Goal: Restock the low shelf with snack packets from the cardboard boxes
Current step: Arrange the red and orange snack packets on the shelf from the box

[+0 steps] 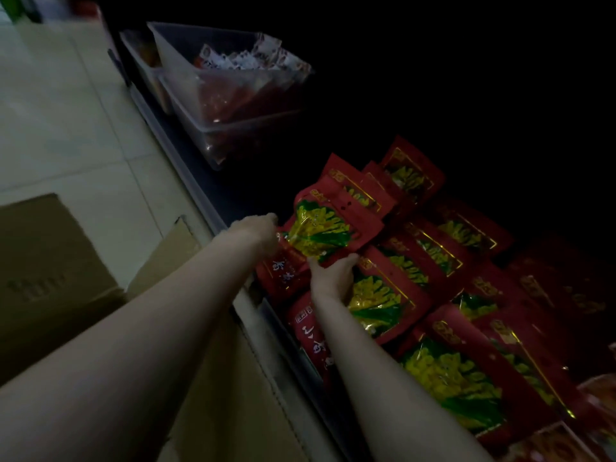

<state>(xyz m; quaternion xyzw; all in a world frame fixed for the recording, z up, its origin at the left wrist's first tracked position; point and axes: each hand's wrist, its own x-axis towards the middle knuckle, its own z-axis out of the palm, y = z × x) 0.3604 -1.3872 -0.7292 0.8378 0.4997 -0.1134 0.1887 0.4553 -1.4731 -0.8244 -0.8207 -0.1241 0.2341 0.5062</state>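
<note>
Centre frame: left hand (263, 228) and right hand (333, 275) each grip red snack packet (330, 228). Suggest seating it flat on stacked packets (433, 248), label up.

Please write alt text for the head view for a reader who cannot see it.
Both hands, left hand and right hand, hold a red snack packet over rows of matching packets on a dark low shelf. Clear plastic bins sit further along; cardboard boxes stand on the tiled floor.
</note>
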